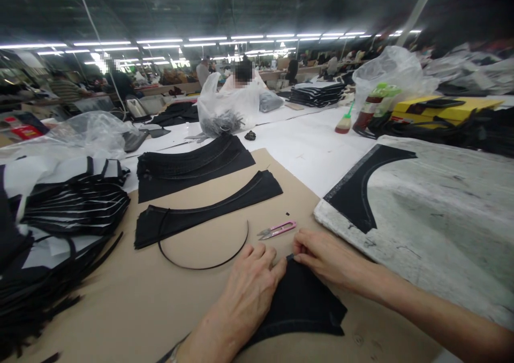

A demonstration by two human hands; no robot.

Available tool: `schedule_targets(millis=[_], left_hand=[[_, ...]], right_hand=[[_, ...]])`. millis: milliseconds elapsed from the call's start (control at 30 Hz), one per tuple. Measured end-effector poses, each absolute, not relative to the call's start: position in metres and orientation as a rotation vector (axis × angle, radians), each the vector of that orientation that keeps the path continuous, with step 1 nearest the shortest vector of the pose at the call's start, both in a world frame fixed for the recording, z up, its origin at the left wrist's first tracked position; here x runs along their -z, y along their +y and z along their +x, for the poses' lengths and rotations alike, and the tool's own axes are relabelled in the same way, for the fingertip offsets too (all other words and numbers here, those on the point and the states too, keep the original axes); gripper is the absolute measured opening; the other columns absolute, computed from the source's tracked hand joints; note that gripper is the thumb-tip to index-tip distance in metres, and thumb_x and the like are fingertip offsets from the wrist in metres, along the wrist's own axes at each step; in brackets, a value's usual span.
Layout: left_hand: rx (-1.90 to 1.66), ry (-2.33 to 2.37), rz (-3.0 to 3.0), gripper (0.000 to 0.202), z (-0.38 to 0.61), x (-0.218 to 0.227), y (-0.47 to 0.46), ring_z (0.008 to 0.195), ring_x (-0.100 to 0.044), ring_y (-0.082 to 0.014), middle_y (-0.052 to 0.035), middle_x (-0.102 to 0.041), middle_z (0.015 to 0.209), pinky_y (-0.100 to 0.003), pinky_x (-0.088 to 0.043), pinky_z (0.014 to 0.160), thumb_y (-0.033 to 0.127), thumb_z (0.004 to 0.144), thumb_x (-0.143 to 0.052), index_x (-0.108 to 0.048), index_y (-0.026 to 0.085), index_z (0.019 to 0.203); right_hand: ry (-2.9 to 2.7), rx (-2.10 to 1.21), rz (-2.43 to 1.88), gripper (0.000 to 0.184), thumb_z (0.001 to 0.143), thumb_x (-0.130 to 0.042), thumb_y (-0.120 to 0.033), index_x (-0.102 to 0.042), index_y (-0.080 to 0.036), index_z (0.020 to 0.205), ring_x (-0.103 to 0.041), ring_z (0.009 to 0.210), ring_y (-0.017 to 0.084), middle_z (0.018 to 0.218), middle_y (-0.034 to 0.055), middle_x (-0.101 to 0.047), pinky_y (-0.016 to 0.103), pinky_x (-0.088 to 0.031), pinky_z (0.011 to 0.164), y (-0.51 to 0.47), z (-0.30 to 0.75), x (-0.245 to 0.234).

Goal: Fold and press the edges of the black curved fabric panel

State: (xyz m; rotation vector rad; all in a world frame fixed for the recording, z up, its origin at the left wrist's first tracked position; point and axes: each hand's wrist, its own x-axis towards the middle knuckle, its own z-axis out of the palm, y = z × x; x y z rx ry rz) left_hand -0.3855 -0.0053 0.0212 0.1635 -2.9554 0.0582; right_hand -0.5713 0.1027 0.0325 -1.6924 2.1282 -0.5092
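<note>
Black cloth: my piece [309, 299] lies at five o'clock in my view, on the tan board [116, 299].
Right hand [317, 253]: my thumb and fingertips pinch its upper edge.
Left hand [255, 277]: fingers curled over its left side; whether they grip, I can't tell.
Pink snips [277, 229]: eleven o'clock from the cloth, near my fingers.
Thin black strip [204, 268]: nine o'clock, curved.

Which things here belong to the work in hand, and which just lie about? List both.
Likely in use:
curved black fabric piece at left hand and right hand
pink-handled metal snips
thin curved black strip

Apparently lying about:
small green-tipped plastic bottle
yellow rectangular box
translucent plastic bag of grey scraps
</note>
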Motion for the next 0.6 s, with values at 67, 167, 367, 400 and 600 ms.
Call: schedule_targets(millis=[67,167,367,400,600], left_hand=[[-0.056,-2.952,0.162,0.026,-0.385,-0.022,-0.004,0.089,-0.047,-0.021,-0.0035,-0.055,0.097,-0.036,-0.039,0.078,0.017,0.096,-0.038,-0.054,0.023,0.116],[-0.035,-2.95,0.163,0.027,-0.384,-0.022,-0.004,0.089,-0.047,-0.0209,-0.0035,-0.055,0.096,-0.036,-0.039,0.077,0.017,0.096,-0.037,-0.054,0.023,0.117],[-0.002,-2.947,0.189,0.026,-0.383,-0.023,-0.004,0.09,-0.048,-0.0209,-0.0037,-0.055,0.098,-0.036,-0.038,0.078,0.017,0.096,-0.039,-0.054,0.023,0.116],[-0.003,-2.946,0.188,0.026,-0.383,-0.023,-0.003,0.091,-0.048,-0.0209,-0.0038,-0.055,0.098,-0.036,-0.038,0.079,0.017,0.096,-0.039,-0.054,0.023,0.116],[-0.027,-2.95,0.189,0.026,-0.383,-0.025,-0.001,0.091,-0.048,-0.0206,-0.0042,-0.055,0.098,-0.035,-0.038,0.079,0.017,0.096,-0.039,-0.054,0.022,0.117]], right_hand=[[2.128,0.479,-1.731,0.008,0.086,-0.055,-0.015,-0.055,-0.018,0.078,-0.052,0.07,0.015,0.079,0.0015,-0.058,0.025,-0.033,0.061,0.104,-0.572,-0.034],[2.111,0.438,-1.784,0.01,0.089,-0.053,-0.017,-0.054,-0.018,0.079,-0.052,0.071,0.015,0.08,0.0018,-0.058,0.025,-0.033,0.062,0.106,-0.57,-0.039],[2.129,0.397,-1.813,0.011,0.091,-0.052,-0.017,-0.052,-0.019,0.08,-0.051,0.072,0.015,0.083,0.0014,-0.057,0.026,-0.033,0.064,0.113,-0.564,-0.05],[2.135,0.398,-1.813,0.011,0.092,-0.052,-0.018,-0.053,-0.019,0.08,-0.051,0.072,0.015,0.083,0.0012,-0.057,0.026,-0.033,0.063,0.114,-0.563,-0.05],[2.158,0.42,-1.773,0.01,0.09,-0.051,-0.016,-0.053,-0.019,0.081,-0.051,0.069,0.015,0.081,0.0009,-0.057,0.025,-0.033,0.062,0.112,-0.567,-0.042]])
